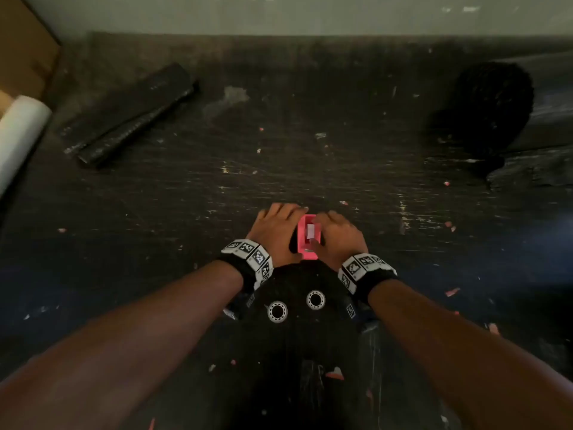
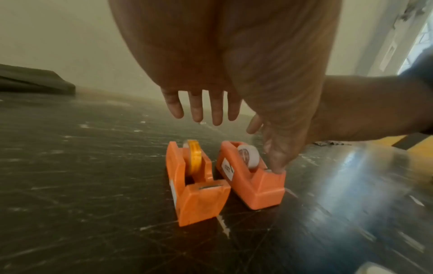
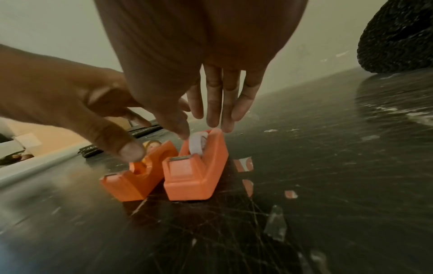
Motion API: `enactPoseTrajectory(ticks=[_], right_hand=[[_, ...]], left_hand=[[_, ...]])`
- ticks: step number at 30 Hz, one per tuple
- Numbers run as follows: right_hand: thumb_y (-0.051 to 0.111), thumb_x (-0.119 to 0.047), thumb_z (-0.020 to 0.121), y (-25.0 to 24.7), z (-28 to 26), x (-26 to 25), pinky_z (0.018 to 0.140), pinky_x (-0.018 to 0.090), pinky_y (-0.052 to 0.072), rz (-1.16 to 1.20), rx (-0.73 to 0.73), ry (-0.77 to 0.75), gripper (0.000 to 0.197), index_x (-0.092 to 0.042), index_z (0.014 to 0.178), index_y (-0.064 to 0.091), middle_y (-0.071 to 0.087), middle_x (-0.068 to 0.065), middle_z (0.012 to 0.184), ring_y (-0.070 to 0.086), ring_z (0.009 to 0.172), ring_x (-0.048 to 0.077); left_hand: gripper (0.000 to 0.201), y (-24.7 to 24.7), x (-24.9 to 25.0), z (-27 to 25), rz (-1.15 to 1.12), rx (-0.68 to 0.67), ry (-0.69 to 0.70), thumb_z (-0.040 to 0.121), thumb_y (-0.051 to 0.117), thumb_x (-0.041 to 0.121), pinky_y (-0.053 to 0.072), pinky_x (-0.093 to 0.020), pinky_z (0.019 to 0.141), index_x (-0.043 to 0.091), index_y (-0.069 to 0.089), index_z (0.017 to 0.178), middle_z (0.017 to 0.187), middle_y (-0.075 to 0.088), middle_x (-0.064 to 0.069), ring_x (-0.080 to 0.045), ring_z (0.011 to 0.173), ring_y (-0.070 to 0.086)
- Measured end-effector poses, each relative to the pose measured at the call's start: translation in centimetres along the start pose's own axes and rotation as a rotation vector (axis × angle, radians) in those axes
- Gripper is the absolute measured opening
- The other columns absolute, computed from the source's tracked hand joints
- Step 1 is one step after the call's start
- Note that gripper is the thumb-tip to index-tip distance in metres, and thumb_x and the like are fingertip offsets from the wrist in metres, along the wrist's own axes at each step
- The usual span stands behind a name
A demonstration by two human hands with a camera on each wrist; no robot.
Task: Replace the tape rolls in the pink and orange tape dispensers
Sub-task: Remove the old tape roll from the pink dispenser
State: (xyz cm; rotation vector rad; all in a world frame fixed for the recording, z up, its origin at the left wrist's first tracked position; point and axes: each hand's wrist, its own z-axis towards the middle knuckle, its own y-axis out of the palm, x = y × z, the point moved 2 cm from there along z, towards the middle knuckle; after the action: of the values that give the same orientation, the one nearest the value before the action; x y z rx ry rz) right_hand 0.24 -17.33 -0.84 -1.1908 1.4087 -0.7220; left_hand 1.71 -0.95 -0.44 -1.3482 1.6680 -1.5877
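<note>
from the head view, the left hand (image 1: 274,231) and the right hand (image 1: 339,238) are lying to either side of the pink tape dispenser (image 1: 307,240), which is sitting on the dark scratched table (image 1: 279,150) close to the person. a white tape roll (image 1: 310,232) is showing in its open top. the left hand is hiding the orange dispenser here. two loose tape rolls (image 1: 277,311) are lying nearer the body, between the wrists. a black flat bundle (image 1: 130,116) is lying far left and a dark woven object (image 1: 493,103) far right

from the left wrist view, the left hand (image 2: 203,103) is hovering over the table with its fingers (image 2: 216,109) straight and slightly spread, holding nothing. the orange tape dispenser (image 2: 196,200) is standing below with a yellow tape roll (image 2: 195,157) in its cradle. just beside it the pink dispenser (image 2: 255,187) is carrying the white roll (image 2: 250,155), and the right hand's thumb (image 2: 279,157) is touching its near corner by the cutter

from the right wrist view, the right hand (image 3: 211,92) is reaching down with its fingers (image 3: 229,100) straight and close together, their tips at the back of the pink dispenser (image 3: 196,178), while the thumb is coming down toward the white roll (image 3: 196,144); whether it is pressing the roll cannot be told. the left hand's thumb (image 3: 121,140) is hanging above the orange dispenser (image 3: 138,178). pink scraps (image 3: 244,164) are lying on the table to the right
</note>
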Motion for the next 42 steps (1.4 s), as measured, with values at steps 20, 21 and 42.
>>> enactPoseTrajectory(ticks=[20,21,42], right_hand=[[0.071,-0.033,0.086,0.8,1.6,1.1,0.08,0.034,0.048,0.111,-0.06,-0.013,0.037,-0.019,0.119,0.061,0.056,0.002,0.118,0.063,0.103,0.025],[0.069,-0.033,0.088,0.7,1.5,1.2,0.078,0.032,0.046,0.136,-0.046,-0.017,0.031,-0.02,0.115,0.062,0.057,0.001,0.116,0.063,0.101,0.025],[0.08,-0.01,0.08,-0.7,-5.8,0.0,0.087,0.03,0.061,0.631,0.127,-0.117,0.041,-0.018,0.119,0.069,0.068,-0.004,0.115,0.069,0.101,0.007]], left_hand=[[0.1,2.3,0.2,2.2,0.01,-0.046,0.006,0.066,0.079,0.065,0.031,-0.045,0.113,0.022,0.042,0.149,0.148,0.051,0.002,-0.023,0.139,0.041],[0.1,2.3,0.3,2.2,0.022,-0.046,0.004,0.066,0.079,0.066,0.032,-0.045,0.112,0.022,0.042,0.148,0.147,0.051,0.003,-0.023,0.139,0.041],[0.03,2.3,2.1,-6.3,-1.462,0.068,-0.398,0.103,0.054,0.007,0.06,-0.024,0.084,0.008,0.068,0.13,0.12,0.075,-0.013,-0.022,0.105,0.076]])
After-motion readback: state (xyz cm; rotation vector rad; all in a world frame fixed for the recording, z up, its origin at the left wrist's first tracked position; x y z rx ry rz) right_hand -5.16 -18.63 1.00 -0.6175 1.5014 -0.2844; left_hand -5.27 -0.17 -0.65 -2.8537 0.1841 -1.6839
